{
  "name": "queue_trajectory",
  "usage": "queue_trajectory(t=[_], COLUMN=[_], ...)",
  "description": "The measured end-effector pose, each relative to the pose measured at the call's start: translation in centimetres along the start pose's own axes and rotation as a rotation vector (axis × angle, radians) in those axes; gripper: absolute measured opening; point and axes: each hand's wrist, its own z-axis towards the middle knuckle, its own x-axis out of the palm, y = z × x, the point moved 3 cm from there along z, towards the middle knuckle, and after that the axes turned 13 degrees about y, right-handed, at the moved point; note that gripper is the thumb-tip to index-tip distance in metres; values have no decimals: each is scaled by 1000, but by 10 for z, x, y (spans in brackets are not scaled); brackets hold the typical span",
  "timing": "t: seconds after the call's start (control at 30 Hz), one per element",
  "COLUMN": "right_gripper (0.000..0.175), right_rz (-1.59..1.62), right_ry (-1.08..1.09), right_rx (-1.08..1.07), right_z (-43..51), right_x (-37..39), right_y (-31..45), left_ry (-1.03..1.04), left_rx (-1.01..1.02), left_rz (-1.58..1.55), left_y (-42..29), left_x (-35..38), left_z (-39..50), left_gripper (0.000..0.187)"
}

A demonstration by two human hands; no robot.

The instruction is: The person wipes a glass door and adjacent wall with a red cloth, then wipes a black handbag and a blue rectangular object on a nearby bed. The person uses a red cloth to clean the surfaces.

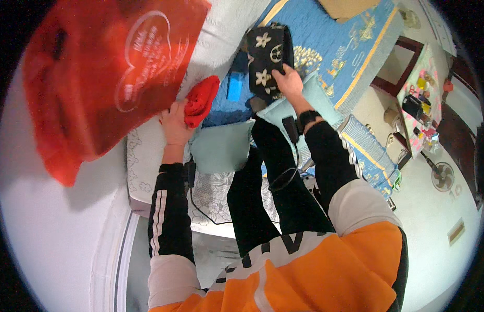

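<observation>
My left hand [175, 124] grips the lower edge of a large red fabric bag [101, 74] that bears white writing; the fingertips are hidden. Against the thumb side of that hand is a crumpled red cloth [201, 102]. Farther right, my right hand [289, 81] holds the lower right part of a folded black cloth item [267, 58] patterned with pale flowers. Between the two hands, a small bright blue object [235, 86] lies on blue fabric. Pale green cushions lie below, one [220, 146] near my left wrist and another [320, 93] under my right forearm.
A blue quilt [347, 50] with yellow trim spreads beyond my right hand, with a cardboard piece [349, 7] on it. A white wall [62, 218] borders the left. To the right are a table [431, 66] with various items and a fan [443, 176]. Cables hang from both wrist devices.
</observation>
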Motion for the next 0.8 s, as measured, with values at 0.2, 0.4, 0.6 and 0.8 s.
queue_trajectory(t=[0.2,0.4,0.6,0.8], right_gripper=[25,14,16,19], right_rz=[-334,-463,-585,-540], right_ry=[16,179,268,285], right_rx=[-398,-752,-1055,-1167], right_z=[-103,-200,-271,-325], right_x=[-119,-223,-282,-292], right_y=[78,150,199,236], left_ry=[52,51,374,198], left_rx=[-96,262,299,298], left_rz=[-613,-613,-405,-403], left_y=[-59,-180,-226,-219], left_x=[-71,-201,-255,-278], left_z=[6,-21,-58,-110], left_gripper=[49,66,86,33])
